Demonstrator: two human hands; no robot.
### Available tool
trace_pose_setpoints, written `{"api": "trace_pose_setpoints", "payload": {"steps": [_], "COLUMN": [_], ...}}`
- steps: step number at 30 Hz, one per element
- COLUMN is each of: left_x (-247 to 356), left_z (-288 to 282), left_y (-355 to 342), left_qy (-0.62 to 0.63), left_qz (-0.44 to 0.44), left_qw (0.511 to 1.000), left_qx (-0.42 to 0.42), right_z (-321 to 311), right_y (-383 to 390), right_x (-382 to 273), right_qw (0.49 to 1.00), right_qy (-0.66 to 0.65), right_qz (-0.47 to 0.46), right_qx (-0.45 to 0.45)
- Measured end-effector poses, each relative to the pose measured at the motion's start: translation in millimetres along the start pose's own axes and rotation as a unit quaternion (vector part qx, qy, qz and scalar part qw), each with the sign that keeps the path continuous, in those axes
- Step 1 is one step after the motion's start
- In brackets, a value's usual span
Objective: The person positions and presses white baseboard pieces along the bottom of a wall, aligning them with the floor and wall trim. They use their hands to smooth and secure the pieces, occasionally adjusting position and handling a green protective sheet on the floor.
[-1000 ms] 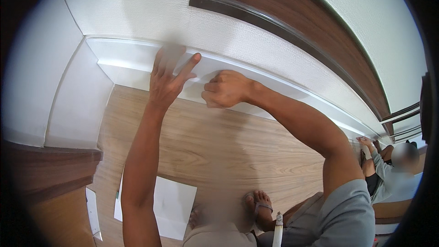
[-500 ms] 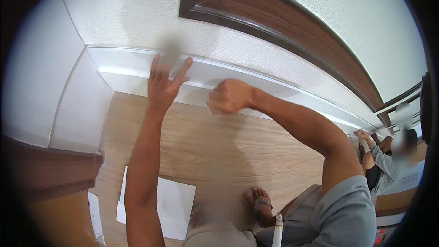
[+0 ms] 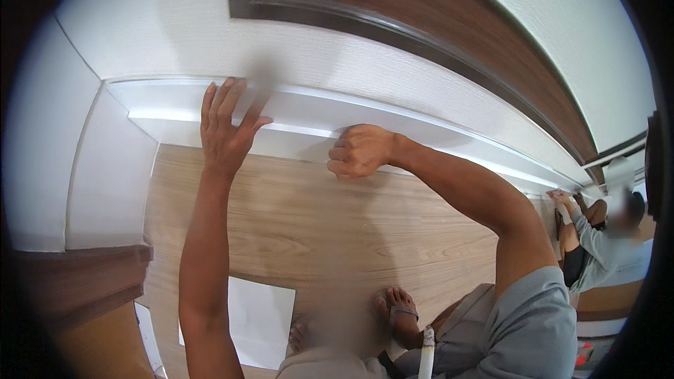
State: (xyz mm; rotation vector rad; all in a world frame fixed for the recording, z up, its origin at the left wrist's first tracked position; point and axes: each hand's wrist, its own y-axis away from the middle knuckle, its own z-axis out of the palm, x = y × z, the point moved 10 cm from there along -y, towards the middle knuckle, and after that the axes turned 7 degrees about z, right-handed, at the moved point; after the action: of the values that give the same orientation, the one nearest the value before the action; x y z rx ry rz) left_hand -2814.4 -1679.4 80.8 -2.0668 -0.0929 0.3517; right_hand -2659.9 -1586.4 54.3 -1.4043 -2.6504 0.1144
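Long white stepped skirting strip [image 3: 309, 107] ran along the foot of the textured white wall [image 3: 175, 45], down by the pale wood-grain floor [image 3: 295, 221], its L end at the room corner. L hand [image 3: 227, 133] was unclenched, fingers spread, tips at the strip's top edge & apparently touching; one finger was blurred. R hand [image 3: 361, 153] was clenched in a fist at the strip's lower part; couldn't tell if it held anything or touched. Even pressure w/ spread L fingers prob. beat one hard spot, w/ R knuckles kept square to the strip.
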Motion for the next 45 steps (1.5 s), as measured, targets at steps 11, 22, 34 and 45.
{"api": "trace_pose_setpoints", "payload": {"steps": [11, 22, 34, 45], "left_x": [5, 49, 44, 51], "left_z": [-7, 23, 23, 22], "left_y": [-4, -3, -9, -8], "left_qy": [0.017, 0.034, 0.024, -0.027], "left_qz": [-0.014, 0.029, 0.114, 0.139], "left_qw": [1.000, 0.999, 0.993, 0.990], "left_qx": [0.007, 0.013, 0.018, 0.000], "right_z": [-14, -42, -66, -94], "right_y": [107, 270, 412, 487], "right_x": [-146, -67, -45, -25], "right_qw": [0.984, 0.806, 0.313, 0.170], "right_qy": [-0.155, -0.045, 0.116, 0.169], "right_qz": [0.064, 0.589, 0.702, 0.597], "right_qx": [-0.057, 0.040, 0.629, 0.766]}}
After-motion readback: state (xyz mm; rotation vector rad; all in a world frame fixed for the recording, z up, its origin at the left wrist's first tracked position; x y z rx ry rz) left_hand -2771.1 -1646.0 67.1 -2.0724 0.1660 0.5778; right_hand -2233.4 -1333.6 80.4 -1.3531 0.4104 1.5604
